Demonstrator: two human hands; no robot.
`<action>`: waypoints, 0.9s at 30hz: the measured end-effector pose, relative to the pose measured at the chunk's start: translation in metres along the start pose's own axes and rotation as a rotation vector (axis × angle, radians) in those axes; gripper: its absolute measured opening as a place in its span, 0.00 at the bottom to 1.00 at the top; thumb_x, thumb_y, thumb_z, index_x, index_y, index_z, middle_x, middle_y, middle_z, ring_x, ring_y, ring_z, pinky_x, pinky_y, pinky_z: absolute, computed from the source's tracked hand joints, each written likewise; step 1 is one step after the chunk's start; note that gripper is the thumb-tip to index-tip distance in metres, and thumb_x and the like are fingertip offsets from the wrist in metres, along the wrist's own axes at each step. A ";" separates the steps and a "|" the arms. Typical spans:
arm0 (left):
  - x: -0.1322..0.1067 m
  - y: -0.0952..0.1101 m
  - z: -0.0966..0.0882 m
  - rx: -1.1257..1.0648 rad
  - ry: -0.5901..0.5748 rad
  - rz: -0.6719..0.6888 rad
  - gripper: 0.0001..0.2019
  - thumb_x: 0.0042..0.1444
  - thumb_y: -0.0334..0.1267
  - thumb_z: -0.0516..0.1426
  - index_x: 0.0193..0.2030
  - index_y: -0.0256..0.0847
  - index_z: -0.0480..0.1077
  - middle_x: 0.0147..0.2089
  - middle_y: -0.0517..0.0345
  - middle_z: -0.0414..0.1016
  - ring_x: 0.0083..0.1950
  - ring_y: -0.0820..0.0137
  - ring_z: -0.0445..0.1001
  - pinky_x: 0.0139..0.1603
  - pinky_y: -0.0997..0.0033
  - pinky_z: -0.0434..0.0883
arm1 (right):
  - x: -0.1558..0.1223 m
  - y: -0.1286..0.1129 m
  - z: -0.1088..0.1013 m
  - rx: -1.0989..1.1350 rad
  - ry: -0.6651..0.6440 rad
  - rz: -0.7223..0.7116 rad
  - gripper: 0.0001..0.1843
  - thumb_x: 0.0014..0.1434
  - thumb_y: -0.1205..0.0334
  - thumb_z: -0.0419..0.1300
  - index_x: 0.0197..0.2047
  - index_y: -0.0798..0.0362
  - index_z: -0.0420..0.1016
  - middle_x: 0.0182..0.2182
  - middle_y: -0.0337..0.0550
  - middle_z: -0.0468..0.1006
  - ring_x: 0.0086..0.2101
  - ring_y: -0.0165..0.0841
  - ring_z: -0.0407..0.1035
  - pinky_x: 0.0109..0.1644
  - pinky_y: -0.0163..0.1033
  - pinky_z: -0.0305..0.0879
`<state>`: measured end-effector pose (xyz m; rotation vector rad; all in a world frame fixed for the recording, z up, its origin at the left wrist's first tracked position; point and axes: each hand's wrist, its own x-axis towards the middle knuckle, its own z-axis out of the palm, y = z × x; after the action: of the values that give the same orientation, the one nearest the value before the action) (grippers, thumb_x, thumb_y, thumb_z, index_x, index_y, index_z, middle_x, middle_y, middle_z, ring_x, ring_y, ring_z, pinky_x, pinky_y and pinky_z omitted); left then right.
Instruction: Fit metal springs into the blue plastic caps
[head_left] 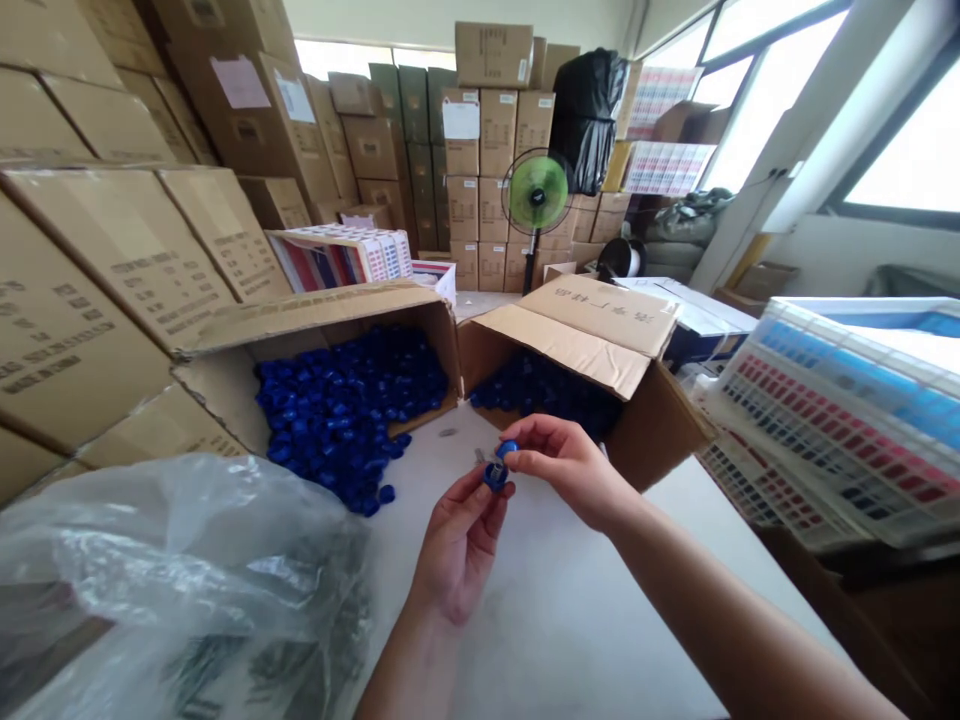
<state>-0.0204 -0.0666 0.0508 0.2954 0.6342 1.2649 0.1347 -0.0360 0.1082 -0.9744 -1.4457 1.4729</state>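
My left hand (459, 540) grips a blue plastic cap (495, 477) between thumb and fingers, above a white table (555, 620). My right hand (566, 470) pinches a second blue piece (507, 449) against the top of that cap. A small metal part (480, 456) sticks out beside them; its exact shape is too small to tell. Many loose blue caps (345, 410) fill an open cardboard box to the left of my hands and spill onto the table. A second open box (660, 430) holds more blue caps (544, 390) just beyond my right hand.
A crumpled clear plastic bag (165, 590) lies at the lower left. A rack of printed colour sheets (847, 425) stands at the right. Stacked cartons (112, 270) wall the left and back, with a standing fan (537, 192) among them.
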 end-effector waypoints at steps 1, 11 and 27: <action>-0.001 -0.002 0.002 0.010 -0.001 0.003 0.15 0.47 0.27 0.65 0.44 0.36 0.75 0.44 0.53 0.80 0.39 0.72 0.80 0.40 0.83 0.78 | -0.003 0.000 0.000 0.000 0.011 -0.006 0.26 0.53 0.51 0.64 0.48 0.62 0.68 0.43 0.47 0.71 0.40 0.21 0.69 0.45 0.24 0.69; -0.011 -0.010 0.012 0.080 0.023 0.039 0.15 0.45 0.29 0.67 0.42 0.36 0.76 0.42 0.54 0.80 0.38 0.74 0.80 0.39 0.84 0.77 | -0.020 0.002 -0.004 0.001 0.028 -0.009 0.24 0.55 0.51 0.62 0.47 0.62 0.68 0.43 0.47 0.71 0.42 0.21 0.69 0.48 0.24 0.69; -0.023 -0.006 0.012 0.258 0.056 0.084 0.16 0.43 0.32 0.68 0.42 0.34 0.78 0.40 0.49 0.81 0.39 0.72 0.79 0.44 0.80 0.76 | -0.033 0.014 0.001 0.060 -0.023 0.007 0.27 0.54 0.50 0.65 0.48 0.63 0.69 0.46 0.50 0.71 0.41 0.22 0.70 0.49 0.27 0.71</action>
<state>-0.0120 -0.0882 0.0635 0.5057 0.8418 1.2759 0.1450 -0.0674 0.0931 -0.9295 -1.4072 1.5280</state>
